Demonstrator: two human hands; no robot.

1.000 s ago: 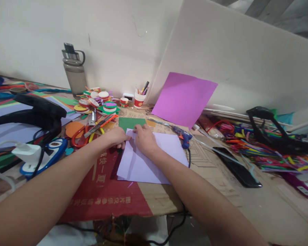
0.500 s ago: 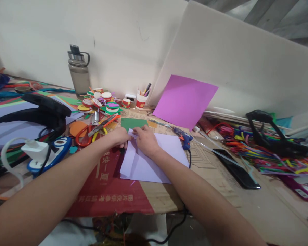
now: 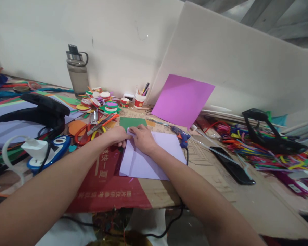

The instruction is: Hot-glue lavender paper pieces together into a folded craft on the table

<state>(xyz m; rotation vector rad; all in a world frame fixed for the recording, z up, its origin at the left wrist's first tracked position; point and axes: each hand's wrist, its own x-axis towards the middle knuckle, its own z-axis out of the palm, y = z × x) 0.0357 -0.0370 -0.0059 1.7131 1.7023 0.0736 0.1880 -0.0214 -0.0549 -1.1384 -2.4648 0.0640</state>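
Observation:
A lavender sheet of paper [image 3: 156, 153] lies in front of me, its left part creased lengthwise into a narrow strip. My left hand [image 3: 118, 136] has curled fingers and pinches the sheet's upper left edge. Right beside it, my right hand [image 3: 143, 139] rests over the paper with bent fingers closed at the same edge near the crease. The fingertips of both hands nearly meet and are partly hidden. A green sheet of paper [image 3: 132, 122] lies just beyond the hands.
Cardboard [image 3: 110, 184] covers the table. Left are scissors [image 3: 82, 135], a utility knife [image 3: 100, 124], a power strip [image 3: 51, 155] and a water bottle [image 3: 77, 73]. Right are a glue gun [image 3: 182, 136], a phone [image 3: 232, 165] and colourful pipe cleaners [image 3: 272, 157]. A magenta sheet [image 3: 183, 99] leans behind.
The view has shifted slightly. Both hands stay at the lavender paper's upper left edge, with the fingers closing in a little there.

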